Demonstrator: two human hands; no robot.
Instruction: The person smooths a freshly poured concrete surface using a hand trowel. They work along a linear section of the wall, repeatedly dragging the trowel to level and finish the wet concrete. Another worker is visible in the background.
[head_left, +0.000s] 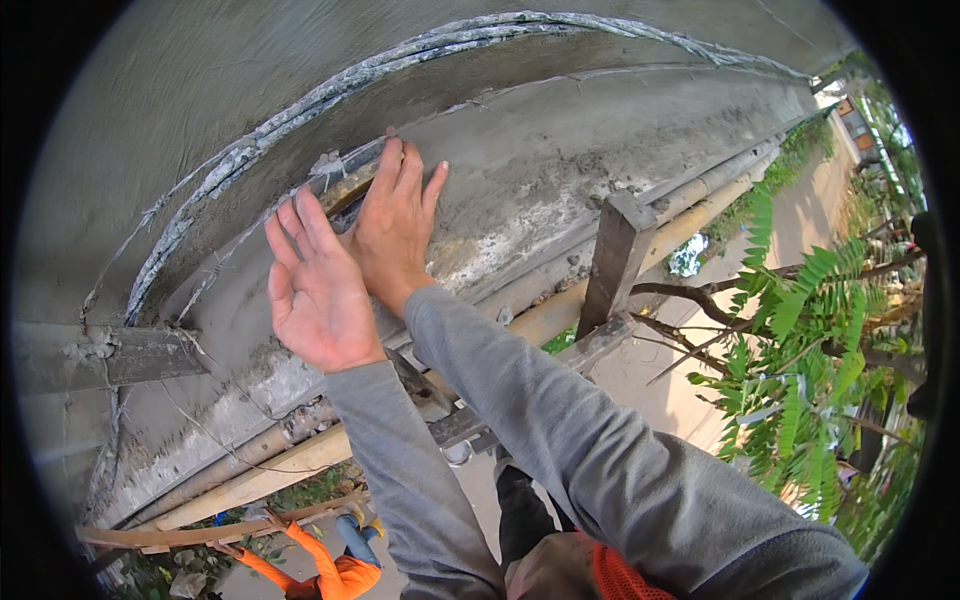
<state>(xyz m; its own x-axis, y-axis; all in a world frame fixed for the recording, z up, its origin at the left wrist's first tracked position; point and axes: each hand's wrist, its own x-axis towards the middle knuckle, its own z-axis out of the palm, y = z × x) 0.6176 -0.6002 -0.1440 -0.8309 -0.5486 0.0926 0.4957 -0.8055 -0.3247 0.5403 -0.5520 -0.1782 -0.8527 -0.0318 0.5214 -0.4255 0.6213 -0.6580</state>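
My left hand (325, 290) is turned palm up, its fingers stretched toward the grey cement wall (240, 90). Close beside it, overlapping at the wrist, my right hand (393, 225) shows its back, with the fingers spread over the ledge. A narrow yellow-brown strip with a dark edge (352, 187) lies by the fingertips of both hands, partly hidden by them; its kind cannot be made out. Below the hands runs a rough cement ledge (540, 190) with whitish patches.
Cement-crusted cables (330, 95) curve along the wall. Bamboo poles (700, 200) and a wooden post (615, 260) edge the ledge. A wooden beam (120, 355) juts out at left. Leafy branches (800, 400) stand at right. Far below, a person in orange (335, 570) reaches toward a plank.
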